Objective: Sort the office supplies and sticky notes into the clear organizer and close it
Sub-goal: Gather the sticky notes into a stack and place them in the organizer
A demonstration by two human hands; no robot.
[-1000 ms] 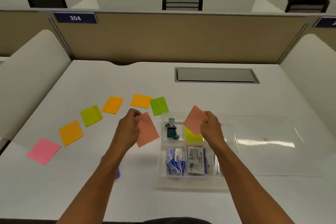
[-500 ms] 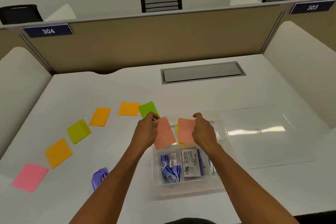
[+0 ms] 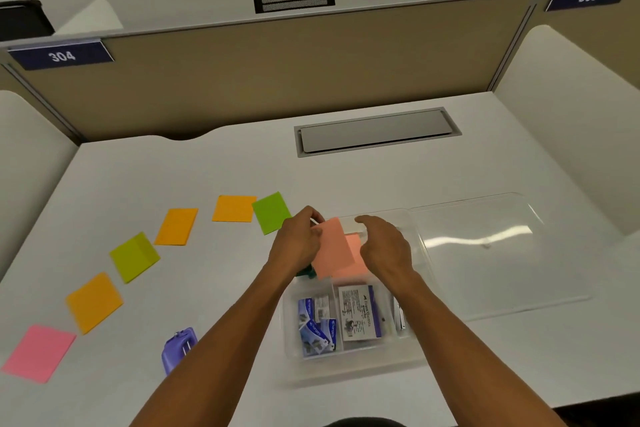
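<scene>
The clear organizer (image 3: pixel 360 362) sits open on the white desk, its lid (image 3: pixel 485 253) laid flat to the right. My left hand (image 3: pixel 298 243) pinches a salmon sticky note (image 3: pixel 332 250) over the organizer's back compartments. A second salmon note (image 3: pixel 353 263) lies in the back middle compartment under my right hand (image 3: pixel 384 250), whose fingers curl over it; contact is unclear. The front compartments hold blue packets (image 3: pixel 317 328) and a white box (image 3: pixel 360 315). A teal object (image 3: pixel 306 273) peeks out below my left hand.
Sticky notes curve across the desk's left: green (image 3: pixel 272 212), orange (image 3: pixel 233 208), orange (image 3: pixel 176 226), lime (image 3: pixel 135 256), orange (image 3: pixel 94 302), pink (image 3: pixel 38 353). A purple stapler (image 3: pixel 176 348) lies beside my left forearm. A grey cable hatch (image 3: pixel 377 132) is behind the organizer.
Both hands came together over the organizer's back compartments. The right hand's salmon note went down into the middle compartment; the left hand's note moved right, over the organizer.
</scene>
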